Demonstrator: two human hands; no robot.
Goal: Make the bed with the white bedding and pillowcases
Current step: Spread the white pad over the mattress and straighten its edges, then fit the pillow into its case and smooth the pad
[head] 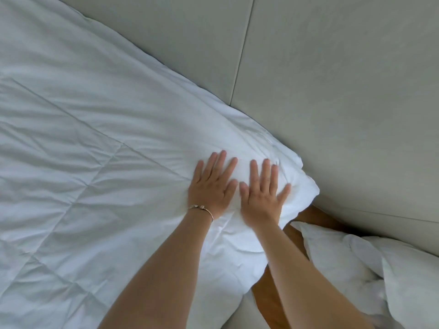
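Note:
A white quilted duvet [83,150] covers the bed and fills the left and middle of the view. Its top corner [301,184] lies by the padded headboard. My left hand [212,184] lies flat on the duvet near that corner, fingers straight and spread, a thin bracelet on the wrist. My right hand [262,188] presses flat beside it, closer to the corner, fingers spread. Neither hand grips the cloth.
A pale padded headboard [332,79] with a vertical seam runs along the top and right. White pillows [351,264] lie at the lower right beside the bed. A strip of brown wooden floor [268,298] shows between bed and pillows.

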